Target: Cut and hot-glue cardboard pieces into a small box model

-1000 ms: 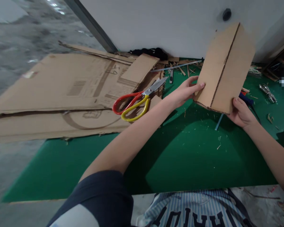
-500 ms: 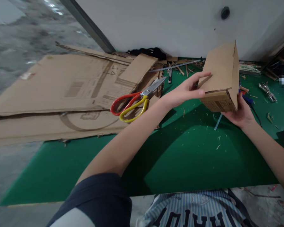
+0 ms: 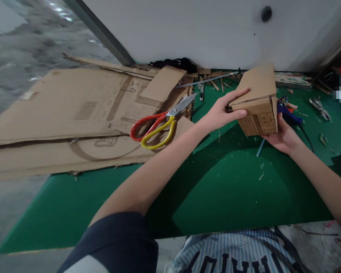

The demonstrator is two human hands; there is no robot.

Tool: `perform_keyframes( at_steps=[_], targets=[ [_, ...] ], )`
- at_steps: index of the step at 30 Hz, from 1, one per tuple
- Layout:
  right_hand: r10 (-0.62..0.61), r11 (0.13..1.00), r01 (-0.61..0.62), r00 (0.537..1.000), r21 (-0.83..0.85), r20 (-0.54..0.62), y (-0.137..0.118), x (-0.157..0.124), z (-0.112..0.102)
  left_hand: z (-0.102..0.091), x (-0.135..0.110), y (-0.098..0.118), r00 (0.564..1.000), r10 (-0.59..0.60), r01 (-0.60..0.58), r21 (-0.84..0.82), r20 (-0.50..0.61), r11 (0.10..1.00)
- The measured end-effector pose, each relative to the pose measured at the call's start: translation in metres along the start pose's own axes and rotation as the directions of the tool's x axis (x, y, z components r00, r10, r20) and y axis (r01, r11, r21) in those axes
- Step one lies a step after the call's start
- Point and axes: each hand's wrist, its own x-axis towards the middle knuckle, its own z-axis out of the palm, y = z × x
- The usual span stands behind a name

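Observation:
Between my two hands a small brown cardboard box [image 3: 257, 113] is held up over the green table, tilted, its printed end turned toward me. My left hand [image 3: 226, 110] grips its left edge, thumb on the printed end and fingers along the upper face. From below and the right, my right hand [image 3: 282, 136] supports the lower right corner; some of its fingers are hidden behind the box. Just behind that hand lies a blue tool [image 3: 290, 114] with a dark cord, partly covered by the box. Scissors [image 3: 165, 123] with one red and one yellow handle rest on cardboard left of my left hand.
Large flattened cardboard sheets [image 3: 57, 106] overhang the left side of the green table [image 3: 216, 189]. A utility knife [image 3: 202, 91], wood scraps and a thin strip [image 3: 207, 80] lie near the white wall. A clear-wrapped bundle [image 3: 319, 109] sits at right.
The box has been tilted, so its printed end faces me more and its top edge sits lower. Both hands keep hold of it. The view has shifted slightly.

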Motion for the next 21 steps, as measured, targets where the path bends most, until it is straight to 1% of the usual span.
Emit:
perform_keyframes(
  at_steps=[7,13,21],
  targets=[
    [0.013,1.000,-0.013,0.999,0.005,-0.032,0.0021,-0.0001,-0.0025,0.0024,-0.0019,0.0106,0.995,-0.095,0.095,-0.017,-0.018,0.995],
    [0.023,1.000,-0.024,0.999,-0.011,-0.047,0.0045,0.0004,-0.0029,0.0050,-0.0045,0.0093,0.994,-0.106,0.104,-0.053,-0.035,0.993],
    [0.039,0.999,-0.038,0.997,0.022,-0.070,0.0075,0.0036,-0.0034,0.0068,-0.0047,0.0065,0.991,-0.123,0.121,-0.059,-0.043,0.991]
  ],
)
